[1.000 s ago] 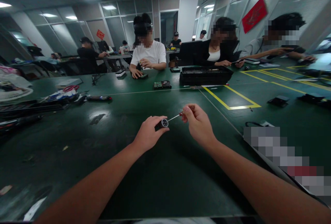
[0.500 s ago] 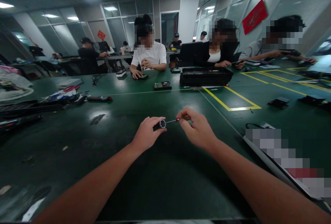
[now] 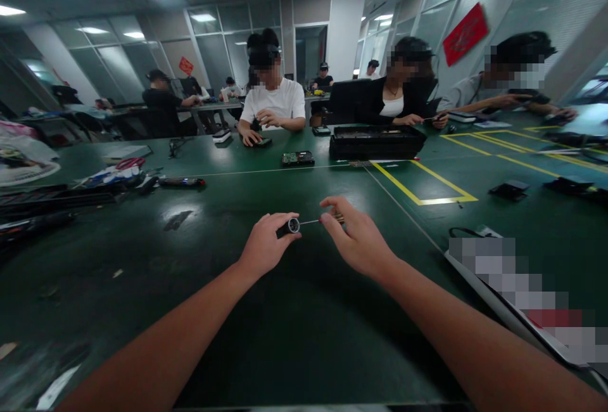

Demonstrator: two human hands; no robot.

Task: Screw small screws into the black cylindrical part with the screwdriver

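My left hand (image 3: 261, 246) is wrapped round a short black cylinder (image 3: 294, 225), whose pale-ringed round end faces right and toward me. Inside that ring are dark details too small to make out. My right hand (image 3: 363, 241) grips a thin screwdriver (image 3: 311, 222) by its reddish handle, partly hidden by the fingers. Its slim metal shaft points left and reaches the ringed end of the cylinder. Whether the tip sits inside or only touches the rim, I cannot tell. Both hands are above the green tabletop (image 3: 304, 336).
A black bin (image 3: 377, 146) and a green circuit board (image 3: 297, 158) lie ahead. At left are a dark tool (image 3: 182, 182) and a pile of cables (image 3: 114, 174). A pale flat package (image 3: 513, 298) lies right. Several people sit across the table, one in a white shirt (image 3: 280, 101).
Both hands have shifted slightly left with the cylinder and screwdriver. The fingers of my right hand have changed position on the handle, with the index finger now more extended.
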